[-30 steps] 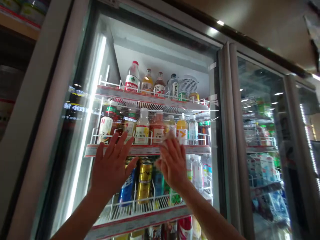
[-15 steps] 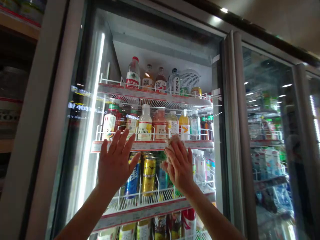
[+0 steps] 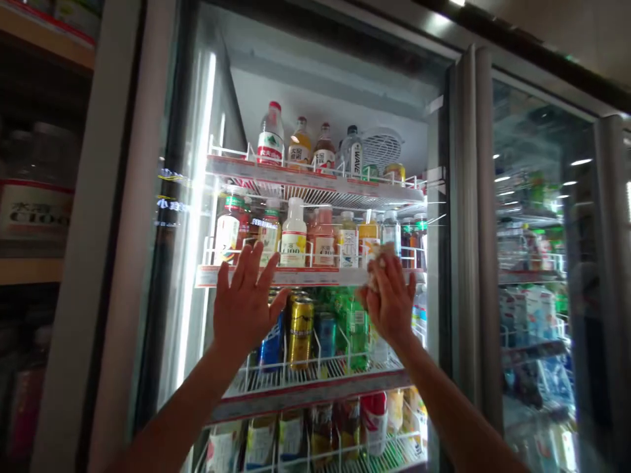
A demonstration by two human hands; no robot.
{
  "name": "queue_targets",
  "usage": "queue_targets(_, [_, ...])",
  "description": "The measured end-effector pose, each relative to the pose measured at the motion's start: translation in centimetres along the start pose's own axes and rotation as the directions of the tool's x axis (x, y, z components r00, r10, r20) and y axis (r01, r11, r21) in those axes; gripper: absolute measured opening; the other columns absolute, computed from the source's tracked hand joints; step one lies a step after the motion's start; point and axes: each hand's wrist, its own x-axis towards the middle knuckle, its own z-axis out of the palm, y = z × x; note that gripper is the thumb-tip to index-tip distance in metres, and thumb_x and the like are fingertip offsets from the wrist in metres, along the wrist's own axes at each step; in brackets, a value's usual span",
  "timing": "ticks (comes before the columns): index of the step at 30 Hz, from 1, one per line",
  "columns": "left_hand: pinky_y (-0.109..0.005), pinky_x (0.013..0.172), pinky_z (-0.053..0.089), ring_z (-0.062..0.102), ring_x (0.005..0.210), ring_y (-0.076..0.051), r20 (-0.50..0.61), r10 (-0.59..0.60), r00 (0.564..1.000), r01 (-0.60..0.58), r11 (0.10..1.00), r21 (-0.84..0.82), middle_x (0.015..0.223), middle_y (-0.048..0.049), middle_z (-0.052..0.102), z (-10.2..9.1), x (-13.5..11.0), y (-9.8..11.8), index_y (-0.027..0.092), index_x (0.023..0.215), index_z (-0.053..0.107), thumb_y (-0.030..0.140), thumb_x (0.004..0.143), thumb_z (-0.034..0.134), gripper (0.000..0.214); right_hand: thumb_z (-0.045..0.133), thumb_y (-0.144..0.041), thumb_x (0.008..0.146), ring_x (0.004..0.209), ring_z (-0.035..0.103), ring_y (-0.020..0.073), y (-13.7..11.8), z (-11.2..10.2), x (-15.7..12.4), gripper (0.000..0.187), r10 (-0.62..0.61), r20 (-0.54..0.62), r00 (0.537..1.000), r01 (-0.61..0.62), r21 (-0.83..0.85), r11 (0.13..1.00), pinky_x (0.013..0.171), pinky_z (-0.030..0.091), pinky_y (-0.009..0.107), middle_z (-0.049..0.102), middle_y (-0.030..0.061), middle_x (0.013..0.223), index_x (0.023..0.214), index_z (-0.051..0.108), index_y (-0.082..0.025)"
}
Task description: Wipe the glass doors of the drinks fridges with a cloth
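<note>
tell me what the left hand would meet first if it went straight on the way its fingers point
Most likely the glass door, in front of the bottles; the left hand may be touching it, since depth there is unclear.

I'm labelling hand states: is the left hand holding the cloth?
No, the right hand holds the cloth, while the left hand is spread open.

I'm in a shop, lit glass-door drinks fridge (image 3: 315, 82) before me, stocked shelves (image 3: 29, 270) left of the fridge, another cooler (image 3: 537, 125) right of it.
</note>
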Motion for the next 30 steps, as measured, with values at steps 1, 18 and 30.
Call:
queue_targets(1, [-0.049, 0.112, 0.016, 0.016, 0.140, -0.027, 0.001, -0.006, 1.000, 0.006, 1.000, -0.003, 0.151, -0.0082, 0.020, 0.0, 0.0, 0.0, 0.026, 0.144, 0.022, 0.041, 0.087, 0.049, 0.065, 0.037, -0.028, 0.087, 0.133, 0.033, 0.0260, 1.6, -0.2, 0.0, 0.047, 0.086, -0.033, 0.996, -0.087, -0.036, 0.996, 0.108, 0.019, 0.055, 0.043, 0.0117, 0.139, 0.133, 0.044, -0.022])
queue_targets(18, [-0.056, 0.111, 0.017, 0.014, 0.140, -0.031, 0.003, -0.016, 1.000, 0.016, 0.997, -0.075, 0.153, -0.0077, 0.014, -0.3, 0.2, 0.2, 0.029, 0.144, 0.018, 0.041, 0.087, 0.047, 0.065, 0.033, -0.032, 0.085, 0.133, 0.031, 0.0327, 4.9, -0.3, -0.9, 0.059, 0.404, -0.105, 0.909, -0.413, -0.085, 0.907, 0.102, 0.025, 0.060, 0.038, 0.0224, 0.140, 0.139, 0.032, -0.008])
queue_targets(30, [-0.059, 0.113, 0.015, 0.016, 0.139, -0.033, -0.010, -0.030, 0.999, 0.028, 0.987, -0.160, 0.153, -0.0003, 0.007, -0.5, 0.0, 0.3, 0.033, 0.145, 0.013, 0.042, 0.086, 0.049, 0.069, 0.035, -0.028, 0.086, 0.132, 0.033, 0.0316, 5.5, -1.6, -2.7, 0.052, 0.367, -0.077, 0.927, -0.374, -0.154, 0.914, 0.101, 0.028, 0.057, 0.040, 0.0248, 0.137, 0.133, 0.040, -0.006])
